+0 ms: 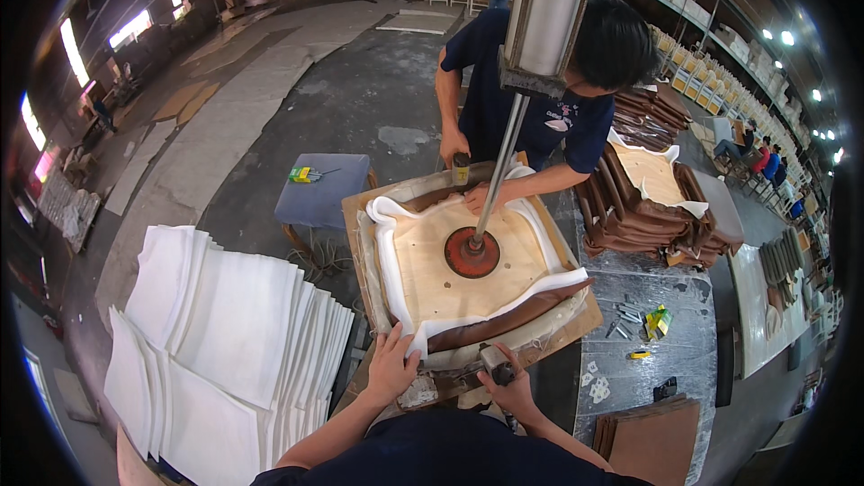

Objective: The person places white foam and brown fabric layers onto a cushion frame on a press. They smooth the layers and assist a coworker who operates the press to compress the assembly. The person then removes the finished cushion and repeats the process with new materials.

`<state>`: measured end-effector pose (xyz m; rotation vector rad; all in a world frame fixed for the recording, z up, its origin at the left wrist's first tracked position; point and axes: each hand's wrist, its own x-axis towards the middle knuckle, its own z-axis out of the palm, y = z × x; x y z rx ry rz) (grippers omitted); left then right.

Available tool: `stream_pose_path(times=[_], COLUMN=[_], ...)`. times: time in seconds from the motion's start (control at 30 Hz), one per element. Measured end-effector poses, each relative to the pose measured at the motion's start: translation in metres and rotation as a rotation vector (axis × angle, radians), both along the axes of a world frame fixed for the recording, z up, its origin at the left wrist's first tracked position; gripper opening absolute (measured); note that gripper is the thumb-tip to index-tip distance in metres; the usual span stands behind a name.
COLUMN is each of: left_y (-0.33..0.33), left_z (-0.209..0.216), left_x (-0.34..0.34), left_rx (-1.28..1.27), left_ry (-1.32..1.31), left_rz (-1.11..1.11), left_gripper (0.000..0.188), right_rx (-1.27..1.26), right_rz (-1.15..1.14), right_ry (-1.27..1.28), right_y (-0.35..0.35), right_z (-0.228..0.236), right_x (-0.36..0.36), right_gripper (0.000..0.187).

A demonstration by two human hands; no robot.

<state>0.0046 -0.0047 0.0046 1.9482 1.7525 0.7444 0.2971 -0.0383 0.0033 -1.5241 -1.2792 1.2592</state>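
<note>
Right hand (511, 385) grips stapler (496, 364); seat panel (459, 263) plywood, white-foam-edged, brown-wrapped.

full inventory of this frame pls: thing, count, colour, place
plywood seat panel: 1, pale wood, centre of bench under the press
red press pad: 1, red, on the panel middle
press rod: 1, metal, down onto the pad
white foam edge: 1, white, around the panel
brown cover: 1, brown, folded at the panel's near edge
white sheets: one fanned stack, white, left
stool: 1, grey-blue top, left of bench
finished seats: one pile, brown, right
staple strips: several, metal, right bench top
co-worker: 1, dark blue shirt, far side
left hand: on the cover's near edge
right hand: gripping a staple gun
</note>
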Motion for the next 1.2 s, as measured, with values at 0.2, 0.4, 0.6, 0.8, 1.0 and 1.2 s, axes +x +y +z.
stream_pose_path(times=[0.2,0.4,0.6,0.8,1.0,1.2], left_y=[-0.001,-0.001,-0.001,-0.002,-0.003,-0.003], left_z=[-0.001,0.001,0.0,0.0,0.002,0.001], left_x=[0.0,0.001,0.001,0.001,0.002,0.001], left_rx=[0.02,0.007,0.023,0.003,-0.001,-0.002], left_ry=[-0.003,-0.018,-0.019,-0.026,-0.025,-0.028], left_rz=[0.003,0.005,0.004,0.006,0.007,0.005], left_gripper=[0.046,0.046,0.046,0.046,0.046,0.046], right_rx=[0.024,0.027,0.079,0.176,0.197,0.169], right_rz=[-0.005,-0.015,-0.01,-0.008,-0.005,-0.021], right_ry=[-0.029,-0.027,-0.057,-0.11,-0.12,-0.132], right_y=[-0.001,-0.001,0.0,-0.001,0.0,-0.001], right_z=[0.002,0.0,-0.003,-0.006,-0.006,-0.01], right_x=[-0.001,-0.002,-0.001,-0.002,0.0,-0.001], right_gripper=[0.074,0.073,0.073,0.071,0.072,0.072])
